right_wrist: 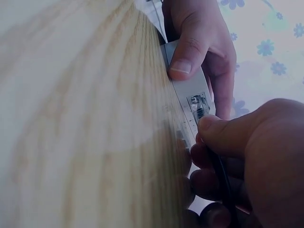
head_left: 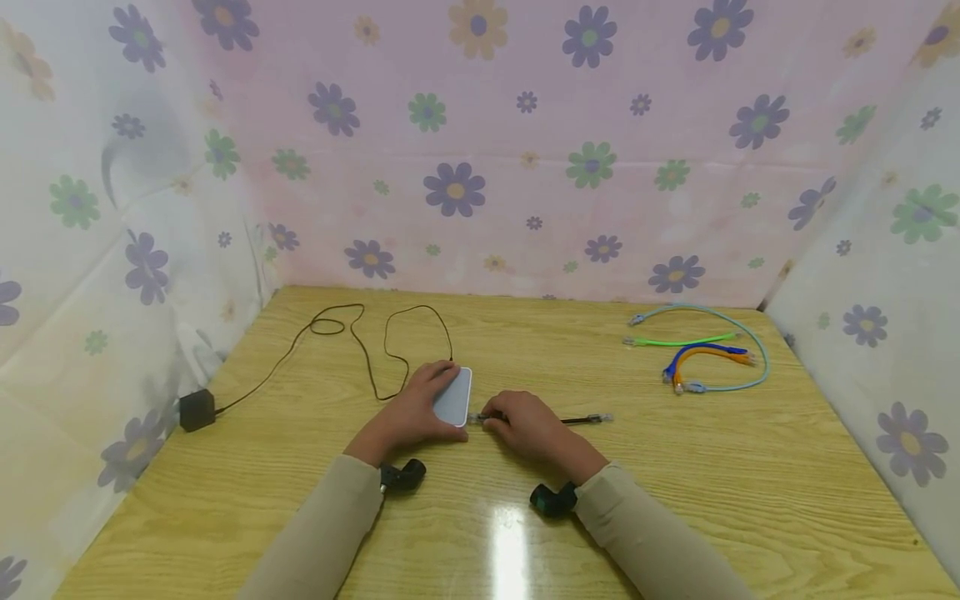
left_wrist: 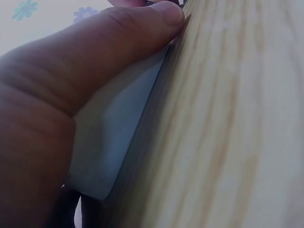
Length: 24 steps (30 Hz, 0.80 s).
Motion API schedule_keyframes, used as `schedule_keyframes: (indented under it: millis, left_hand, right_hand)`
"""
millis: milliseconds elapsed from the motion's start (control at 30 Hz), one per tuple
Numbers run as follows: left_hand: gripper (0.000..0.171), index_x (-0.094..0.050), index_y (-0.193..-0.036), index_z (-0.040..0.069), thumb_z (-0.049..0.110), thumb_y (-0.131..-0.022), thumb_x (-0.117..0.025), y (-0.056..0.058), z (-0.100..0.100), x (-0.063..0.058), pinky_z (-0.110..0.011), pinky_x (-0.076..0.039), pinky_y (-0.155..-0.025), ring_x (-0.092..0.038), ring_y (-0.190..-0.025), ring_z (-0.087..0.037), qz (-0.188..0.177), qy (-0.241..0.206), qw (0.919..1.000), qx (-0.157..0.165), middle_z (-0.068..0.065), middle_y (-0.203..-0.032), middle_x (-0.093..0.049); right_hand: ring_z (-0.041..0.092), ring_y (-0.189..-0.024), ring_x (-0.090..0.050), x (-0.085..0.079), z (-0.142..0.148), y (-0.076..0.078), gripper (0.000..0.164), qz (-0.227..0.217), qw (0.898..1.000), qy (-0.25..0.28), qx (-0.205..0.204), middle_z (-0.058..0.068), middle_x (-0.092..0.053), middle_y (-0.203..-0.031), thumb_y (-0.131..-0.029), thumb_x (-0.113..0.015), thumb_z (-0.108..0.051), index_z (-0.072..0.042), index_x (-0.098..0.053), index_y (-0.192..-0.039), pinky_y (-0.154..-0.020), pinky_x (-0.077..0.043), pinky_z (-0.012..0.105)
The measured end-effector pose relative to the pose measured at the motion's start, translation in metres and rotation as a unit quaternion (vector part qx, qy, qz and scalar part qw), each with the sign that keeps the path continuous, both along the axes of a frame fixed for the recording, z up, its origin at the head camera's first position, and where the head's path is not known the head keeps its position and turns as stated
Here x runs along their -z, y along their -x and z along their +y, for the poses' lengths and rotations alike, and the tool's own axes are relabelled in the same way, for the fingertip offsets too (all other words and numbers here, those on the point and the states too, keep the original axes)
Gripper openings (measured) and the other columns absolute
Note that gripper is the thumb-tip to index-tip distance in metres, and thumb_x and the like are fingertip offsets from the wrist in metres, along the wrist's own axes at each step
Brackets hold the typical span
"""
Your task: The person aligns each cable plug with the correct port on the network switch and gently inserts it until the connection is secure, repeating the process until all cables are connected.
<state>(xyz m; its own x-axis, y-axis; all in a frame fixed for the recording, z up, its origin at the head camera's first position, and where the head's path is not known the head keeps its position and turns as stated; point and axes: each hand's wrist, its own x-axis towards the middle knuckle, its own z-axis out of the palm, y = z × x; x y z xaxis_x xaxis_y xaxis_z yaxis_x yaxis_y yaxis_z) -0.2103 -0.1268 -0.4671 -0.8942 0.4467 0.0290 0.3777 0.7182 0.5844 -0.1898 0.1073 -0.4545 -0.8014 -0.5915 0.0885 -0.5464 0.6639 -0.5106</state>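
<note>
A flat white network box (head_left: 454,401) with a grey top lies on the table, held by my left hand (head_left: 417,410). The thumb (left_wrist: 118,40) runs along its near side, and the other fingers reach round the far side. My right hand (head_left: 529,427) pinches a short black network cable (head_left: 579,420) between thumb and forefinger, just behind one clear plug. In the right wrist view that plug (right_wrist: 197,103) is right at a port in the box's side wall (right_wrist: 185,90). The cable's other clear plug (head_left: 602,417) points right, past the hand.
A thin black power cord (head_left: 363,333) loops left from the box's far end to a black adapter (head_left: 197,410). At the back right lie a light blue cable (head_left: 761,342), a green one (head_left: 675,342), a blue one (head_left: 705,346) and an orange one (head_left: 708,352).
</note>
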Motion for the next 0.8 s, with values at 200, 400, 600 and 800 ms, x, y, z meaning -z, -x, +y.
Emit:
schedule_keyframes:
  millis: [200,400,600,800]
  left_hand:
    - [0.11,-0.03,-0.154,0.018,0.057,-0.066,-0.083,0.0005,0.0008,-0.0019,-0.048,-0.042,-0.098,-0.024,-0.144,-0.028,0.002,0.004,1.0,0.0,-0.003,-0.158,-0.026]
    - [0.109,-0.031,-0.154,0.017,0.056,-0.066,-0.083,0.0016,0.0007,-0.0017,-0.049,-0.04,-0.101,-0.021,-0.146,-0.029,0.008,0.008,0.9999,0.004,-0.003,-0.158,-0.027]
    - [0.109,-0.032,-0.153,0.016,0.056,-0.066,-0.083,0.0012,0.0004,-0.0011,-0.049,-0.04,-0.1,-0.022,-0.145,-0.029,0.012,0.005,0.9999,0.003,-0.004,-0.158,-0.027]
    - [0.11,-0.032,-0.153,0.017,0.058,-0.065,-0.083,0.0009,0.0012,-0.0004,-0.049,-0.039,-0.101,-0.021,-0.145,-0.029,0.014,0.008,0.9999,0.001,-0.003,-0.158,-0.028]
  right_hand:
    - [0.017,-0.096,-0.066,-0.0008,-0.0008,-0.0005,0.019,0.012,1.0,0.001,-0.007,0.004,-0.07,-0.106,-0.097,-0.06,-0.02,-0.011,-0.071,-0.108,-0.084,-0.052,0.035]
    - [0.02,-0.099,-0.066,-0.003,-0.0026,-0.0012,0.019,0.022,1.0,0.002,-0.01,0.005,-0.071,-0.105,-0.097,-0.059,-0.019,-0.009,-0.072,-0.108,-0.086,-0.051,0.036]
    - [0.02,-0.098,-0.066,-0.0034,-0.0044,-0.001,0.019,0.023,1.0,0.001,-0.007,0.005,-0.071,-0.104,-0.097,-0.059,-0.018,-0.009,-0.072,-0.107,-0.087,-0.051,0.037]
    - [0.021,-0.098,-0.066,-0.0036,-0.0062,-0.0003,0.019,0.026,1.0,0.0,-0.011,0.006,-0.071,-0.103,-0.096,-0.06,-0.017,-0.008,-0.072,-0.107,-0.087,-0.051,0.037]
